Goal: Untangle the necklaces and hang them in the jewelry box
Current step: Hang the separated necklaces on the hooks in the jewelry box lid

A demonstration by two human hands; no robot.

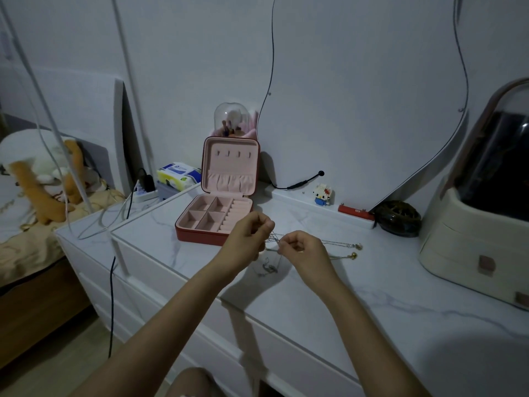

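A pink jewelry box [200,234] stands open on the white marble dresser top [372,296], its lid upright with small hooks [233,153] inside. Just in front of it, my left hand [249,239] and my right hand [303,250] each pinch thin tangled necklace chains [273,239] held a little above the surface. A loop of chain [267,267] hangs down between the hands. Two strands trail right along the top to small pendants [356,250].
A large cream cosmetics case [472,239] stands at the right. A dark round object [398,217], a red item [355,212] and a toy figure [323,194] sit along the back ledge. A bed with plush toys [43,179] lies to the left. Cables hang down at left.
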